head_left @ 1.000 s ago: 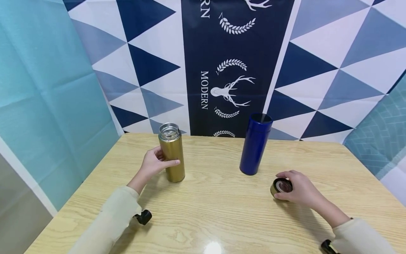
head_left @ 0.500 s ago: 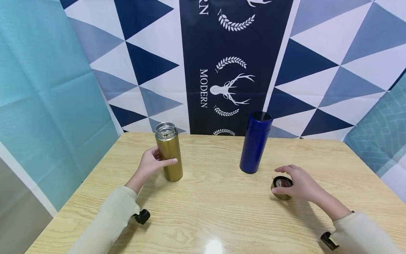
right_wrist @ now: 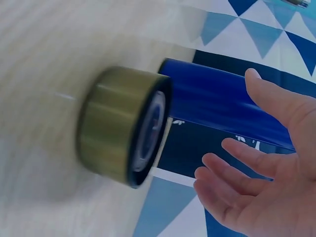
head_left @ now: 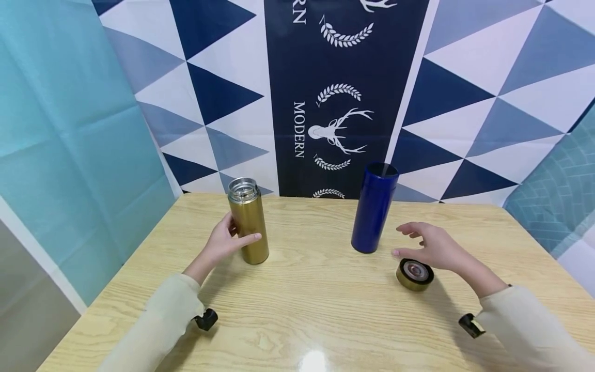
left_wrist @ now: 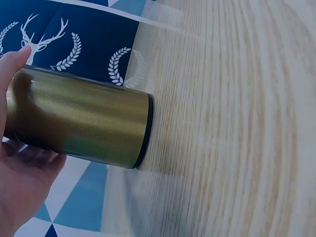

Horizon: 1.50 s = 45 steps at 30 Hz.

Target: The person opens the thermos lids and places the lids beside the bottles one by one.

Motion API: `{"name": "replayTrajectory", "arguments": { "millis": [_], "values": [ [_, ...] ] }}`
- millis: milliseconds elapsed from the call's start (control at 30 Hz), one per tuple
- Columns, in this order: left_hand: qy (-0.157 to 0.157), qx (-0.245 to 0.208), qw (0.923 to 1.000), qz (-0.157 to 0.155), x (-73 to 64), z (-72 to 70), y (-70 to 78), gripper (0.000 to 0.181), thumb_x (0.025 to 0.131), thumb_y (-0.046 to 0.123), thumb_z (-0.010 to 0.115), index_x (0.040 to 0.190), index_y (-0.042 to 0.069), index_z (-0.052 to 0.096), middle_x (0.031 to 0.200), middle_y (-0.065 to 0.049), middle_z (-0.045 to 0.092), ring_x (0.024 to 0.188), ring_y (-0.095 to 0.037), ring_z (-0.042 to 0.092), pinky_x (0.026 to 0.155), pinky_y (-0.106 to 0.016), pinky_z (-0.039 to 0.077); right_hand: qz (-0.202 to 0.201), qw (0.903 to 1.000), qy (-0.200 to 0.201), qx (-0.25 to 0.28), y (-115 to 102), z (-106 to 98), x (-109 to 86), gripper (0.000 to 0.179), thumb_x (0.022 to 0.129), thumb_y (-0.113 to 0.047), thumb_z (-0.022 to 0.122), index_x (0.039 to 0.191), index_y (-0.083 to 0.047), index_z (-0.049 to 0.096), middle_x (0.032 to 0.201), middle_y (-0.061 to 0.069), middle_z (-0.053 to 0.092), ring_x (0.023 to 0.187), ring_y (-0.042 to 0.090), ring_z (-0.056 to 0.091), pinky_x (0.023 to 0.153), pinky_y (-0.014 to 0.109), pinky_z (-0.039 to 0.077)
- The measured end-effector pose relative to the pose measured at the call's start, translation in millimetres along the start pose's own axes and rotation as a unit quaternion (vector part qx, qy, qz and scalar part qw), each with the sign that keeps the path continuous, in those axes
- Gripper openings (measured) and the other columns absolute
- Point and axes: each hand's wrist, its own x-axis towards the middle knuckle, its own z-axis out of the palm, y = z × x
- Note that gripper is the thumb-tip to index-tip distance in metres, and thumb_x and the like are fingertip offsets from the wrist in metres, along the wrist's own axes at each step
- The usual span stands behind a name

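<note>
A gold thermos flask (head_left: 249, 227) stands upright on the table with its steel mouth uncovered. My left hand (head_left: 222, 242) grips it from the left side, thumb across the front and fingers behind; the left wrist view also shows this hand (left_wrist: 24, 182) around the flask's body (left_wrist: 89, 118). The flask's gold lid (head_left: 415, 275) lies on the table with its inner side up. Just above and behind that lid, my right hand (head_left: 432, 245) holds nothing, its fingers spread and slightly bent. A gap separates the hand (right_wrist: 266, 168) from the lid (right_wrist: 123, 126) in the right wrist view.
A tall blue bottle (head_left: 374, 209), dark inside its uncovered top, stands at the back of the wooden table (head_left: 302, 299), left of my right hand. A patterned cloth (head_left: 223, 93) hangs behind the table's far edge. A black device (head_left: 206, 320) sits at my left sleeve.
My right hand has let go of the gold lid and risen up and back from it; the lid stays on the table. The left hand and flask have shifted very slightly left.
</note>
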Motion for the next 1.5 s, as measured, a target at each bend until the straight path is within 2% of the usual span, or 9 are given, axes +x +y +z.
{"name": "replayTrajectory", "arguments": {
  "millis": [200, 500, 767, 1000, 1133, 1333, 1500],
  "values": [
    [0.011, 0.023, 0.9997, -0.007, -6.7, 2.4, 5.6, 0.079, 0.082, 0.034, 0.074, 0.145, 0.009, 0.032, 0.147, -0.016, 0.044, 0.135, -0.034, 0.044, 0.113, -0.049, 0.038, 0.019, 0.9992, 0.012, 0.032, -4, -9, 8.1, 0.057, 0.087, -0.032, 0.07, 0.126, 0.006, 0.054, 0.121, 0.029, 0.061, 0.108, 0.044, 0.061, 0.085, 0.05, 0.056],
    [0.04, 0.052, 0.9978, -0.014, -13.7, 3.7, 15.2, 0.071, 0.085, 0.035, 0.071, 0.141, 0.007, 0.036, 0.14, -0.017, 0.049, 0.13, -0.033, 0.047, 0.111, -0.048, 0.04, 0.042, 0.9919, 0.064, 0.102, -9, -23, 23.2, 0.056, 0.092, -0.031, 0.065, 0.131, 0.006, 0.049, 0.13, 0.029, 0.055, 0.114, 0.044, 0.058, 0.091, 0.051, 0.053],
    [0.041, 0.057, 0.9973, -0.023, -18.0, 8.8, 16.8, 0.073, 0.086, 0.035, 0.069, 0.142, 0.004, 0.032, 0.143, -0.02, 0.046, 0.132, -0.035, 0.046, 0.111, -0.051, 0.039, 0.052, 0.9891, 0.072, 0.117, -15, -33, 36.5, 0.062, 0.091, -0.037, 0.064, 0.135, 0.003, 0.046, 0.132, 0.027, 0.054, 0.117, 0.042, 0.057, 0.095, 0.053, 0.051],
    [0.028, 0.071, 0.996, -0.047, -19.5, 11.4, 19.7, 0.075, 0.087, 0.036, 0.068, 0.143, 0.004, 0.03, 0.143, -0.019, 0.046, 0.131, -0.034, 0.046, 0.109, -0.052, 0.04, 0.073, 0.9868, 0.059, 0.132, -23, -45, 50.8, 0.076, 0.089, -0.045, 0.064, 0.142, 0.001, 0.036, 0.137, 0.027, 0.05, 0.124, 0.043, 0.053, 0.099, 0.055, 0.048],
    [0.015, 0.086, 0.9929, -0.08, -21.6, 11.3, 19.9, 0.078, 0.087, 0.039, 0.066, 0.143, 0.0, 0.029, 0.144, -0.021, 0.044, 0.132, -0.036, 0.045, 0.109, -0.052, 0.04, 0.09, 0.9824, 0.05, 0.156, -26, -48, 59.2, 0.087, 0.088, -0.047, 0.065, 0.148, 0.002, 0.026, 0.143, 0.028, 0.045, 0.13, 0.044, 0.047, 0.103, 0.055, 0.045],
    [-0.026, 0.121, 0.9832, -0.134, -28.4, 7.7, 17.4, 0.08, 0.088, 0.043, 0.063, 0.143, -0.005, 0.029, 0.145, -0.027, 0.041, 0.132, -0.041, 0.043, 0.107, -0.052, 0.042, 0.124, 0.9747, 0.034, 0.182, -28, -49, 64.8, 0.095, 0.086, -0.051, 0.065, 0.151, 0.001, 0.018, 0.149, 0.028, 0.037, 0.136, 0.044, 0.039, 0.109, 0.057, 0.039],
    [-0.036, 0.164, 0.9737, -0.153, -35.4, 4.4, 18.3, 0.075, 0.089, 0.045, 0.06, 0.139, -0.006, 0.036, 0.143, -0.029, 0.043, 0.13, -0.044, 0.045, 0.104, -0.054, 0.043, 0.123, 0.9686, 0.014, 0.215, -24, -49, 66.7, 0.093, 0.088, -0.046, 0.065, 0.151, 0.001, 0.016, 0.148, 0.027, 0.038, 0.137, 0.041, 0.038, 0.112, 0.057, 0.035]
  ]
}}
